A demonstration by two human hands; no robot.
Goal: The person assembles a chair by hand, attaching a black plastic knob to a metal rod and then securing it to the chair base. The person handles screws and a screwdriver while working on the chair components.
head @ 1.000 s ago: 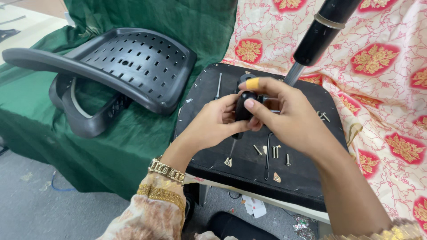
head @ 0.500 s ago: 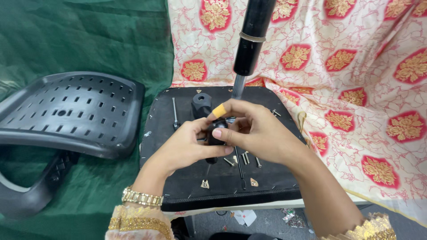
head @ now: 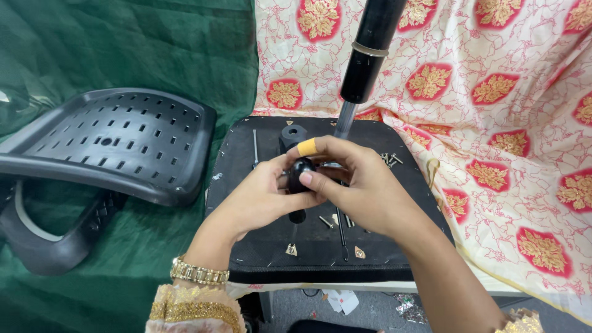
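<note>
From the head camera, both hands are meeting over the middle of a black, flat, square-cornered seat base (head: 246, 185) that is lying on a table. The left hand (head: 259, 200) is curling its fingers in from the left, and the right hand (head: 364, 185) is closing from the right; together they are pinching a small black knob (head: 300, 174), rounded and glossy, with a short dark stem hanging below it. The right thumb is pressing on the knob's front, and the right forefinger, wrapped in an orange bandage (head: 306, 147), is arching over its top. The knob is sitting just above the seat base, slightly left of its centre.

A smooth black gas cylinder (head: 370, 55) with a thin metal rod at its foot is rising from the base just behind the hands. A small black block (head: 293, 134) is standing beside the rod. Loose metal screws (head: 390, 159) are lying near the right hand, and a thin metal rod (head: 254, 147) is lying near the left edge.

To the left, a perforated hard-plastic backrest (head: 111, 142) is resting on rumpled green cloth (head: 154, 43), its rim nearly touching the base's left edge. To the right, floral cloth (head: 505, 123) is offering open, soft ground. The base's front edge is overhanging the table, with floor below.
</note>
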